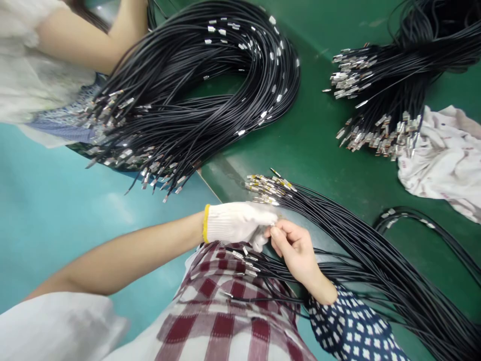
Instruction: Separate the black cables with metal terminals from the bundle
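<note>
Though curled, right fingers (282,240) against glove (233,222)

Cable bundle (353,233) lies on table (323,150); looped cables (225,108) behind left; cloth (439,160) behind right.

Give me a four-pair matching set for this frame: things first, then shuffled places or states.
1. Person's left hand
2. Person's right hand
3. Crumpled white printed cloth
4. Large looped bundle of thin black cables

A. At the picture's right edge
B. Bare, with navy-and-white patterned sleeve
C. Upper part, mainly left of centre
D. In a white knitted glove edged in yellow

Pairs: 1-D, 2-B, 3-A, 4-C
</note>
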Tool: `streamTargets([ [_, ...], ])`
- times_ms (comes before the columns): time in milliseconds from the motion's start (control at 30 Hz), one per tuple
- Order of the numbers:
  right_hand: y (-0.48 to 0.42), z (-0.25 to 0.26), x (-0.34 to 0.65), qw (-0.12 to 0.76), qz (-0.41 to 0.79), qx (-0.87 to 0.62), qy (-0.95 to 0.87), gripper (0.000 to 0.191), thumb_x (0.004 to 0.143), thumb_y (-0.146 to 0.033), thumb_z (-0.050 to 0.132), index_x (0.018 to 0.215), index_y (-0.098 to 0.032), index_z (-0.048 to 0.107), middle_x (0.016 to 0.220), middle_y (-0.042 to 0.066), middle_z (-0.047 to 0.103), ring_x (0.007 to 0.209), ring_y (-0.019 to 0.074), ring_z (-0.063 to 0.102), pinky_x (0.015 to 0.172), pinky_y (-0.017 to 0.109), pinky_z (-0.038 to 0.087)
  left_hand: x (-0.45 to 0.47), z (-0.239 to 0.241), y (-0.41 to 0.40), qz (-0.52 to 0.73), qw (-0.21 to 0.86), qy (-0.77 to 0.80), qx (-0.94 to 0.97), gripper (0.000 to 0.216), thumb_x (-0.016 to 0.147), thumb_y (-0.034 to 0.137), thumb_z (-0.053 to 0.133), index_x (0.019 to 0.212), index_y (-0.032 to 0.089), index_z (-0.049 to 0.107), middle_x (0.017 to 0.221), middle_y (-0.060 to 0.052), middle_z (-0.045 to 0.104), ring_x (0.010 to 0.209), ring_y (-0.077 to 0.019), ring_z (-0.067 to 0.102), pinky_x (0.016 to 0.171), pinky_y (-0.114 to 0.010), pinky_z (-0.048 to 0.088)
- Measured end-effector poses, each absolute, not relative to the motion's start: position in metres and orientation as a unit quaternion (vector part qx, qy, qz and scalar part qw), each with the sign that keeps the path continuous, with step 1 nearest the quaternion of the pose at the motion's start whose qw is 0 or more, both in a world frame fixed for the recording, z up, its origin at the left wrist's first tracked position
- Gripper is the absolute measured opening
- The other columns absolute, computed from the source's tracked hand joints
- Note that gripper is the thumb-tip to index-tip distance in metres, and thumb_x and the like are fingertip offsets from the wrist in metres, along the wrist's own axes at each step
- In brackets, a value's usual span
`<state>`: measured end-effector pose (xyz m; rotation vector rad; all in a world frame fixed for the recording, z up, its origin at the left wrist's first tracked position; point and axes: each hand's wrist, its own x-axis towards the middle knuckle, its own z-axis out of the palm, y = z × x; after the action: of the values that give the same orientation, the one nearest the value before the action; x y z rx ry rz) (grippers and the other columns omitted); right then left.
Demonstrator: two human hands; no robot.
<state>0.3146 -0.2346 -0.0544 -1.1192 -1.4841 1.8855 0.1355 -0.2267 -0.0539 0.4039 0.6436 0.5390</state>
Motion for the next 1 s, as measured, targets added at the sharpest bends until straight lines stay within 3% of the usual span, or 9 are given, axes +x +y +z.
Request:
streamTargets([
  [267, -0.233, -0.055, 0.320, 0.250, 0.672, -0.381, -0.583, 0.038, 0.097, -0.050, 0.051, 0.085, -0.016, 0.065, 0.052, -0.005, 0.046, 0.048, 0.0104, 0.040, 0.050, 0.024, 0.036, 0.137, -0.066, -0.234, 0.294, 0.894, 0.297, 0.163, 0.032, 0.083, 0.042, 0.069, 0.077, 0.015, 0.053, 0.068, 0.000, 0.057, 0.058, -0.0137, 0.061, 0.060, -0.029, 0.052],
  [433, -0.233, -0.060, 0.321, 0.248, 0.670, -0.373, -0.592, 0.036, 0.099, -0.045, 0.049, 0.090, -0.016, 0.067, 0.053, -0.004, 0.048, 0.048, 0.0106, 0.043, 0.051, 0.024, 0.037, 0.140, -0.069, -0.237, 0.309, 0.880, 0.309, 0.187, 0.034, 0.083, 0.046, 0.068, 0.089, 0.014, 0.056, 0.070, -0.002, 0.061, 0.064, -0.0161, 0.063, 0.060, -0.029, 0.051],
  [567, -0.237, -0.062, 0.320, 0.265, 0.652, -0.379, -0.602, 0.034, 0.100, -0.040, 0.049, 0.085, -0.015, 0.067, 0.053, -0.004, 0.049, 0.048, 0.0101, 0.043, 0.049, 0.023, 0.035, 0.139, -0.058, -0.237, 0.292, 0.869, 0.339, 0.213, 0.036, 0.083, 0.045, 0.071, 0.094, 0.013, 0.058, 0.069, 0.000, 0.060, 0.059, -0.0120, 0.058, 0.058, -0.025, 0.048],
  [733, -0.240, -0.058, 0.318, 0.275, 0.630, -0.374, -0.622, 0.031, 0.099, -0.032, 0.050, 0.077, -0.016, 0.065, 0.065, 0.001, 0.060, 0.056, 0.0112, 0.049, 0.053, 0.023, 0.037, 0.136, -0.056, -0.238, 0.268, 0.879, 0.340, 0.200, 0.045, 0.080, 0.048, 0.074, 0.107, 0.015, 0.058, 0.074, -0.001, 0.062, 0.057, -0.0106, 0.057, 0.059, -0.025, 0.047],
  [1000, -0.236, -0.057, 0.321, 0.252, 0.603, -0.364, -0.663, 0.030, 0.101, -0.029, 0.046, 0.080, -0.016, 0.064, 0.057, -0.004, 0.053, 0.050, 0.0097, 0.047, 0.050, 0.022, 0.037, 0.136, -0.048, -0.238, 0.258, 0.854, 0.376, 0.251, 0.047, 0.079, 0.051, 0.071, 0.107, 0.014, 0.060, 0.074, -0.001, 0.059, 0.059, -0.0116, 0.057, 0.059, -0.026, 0.048],
])
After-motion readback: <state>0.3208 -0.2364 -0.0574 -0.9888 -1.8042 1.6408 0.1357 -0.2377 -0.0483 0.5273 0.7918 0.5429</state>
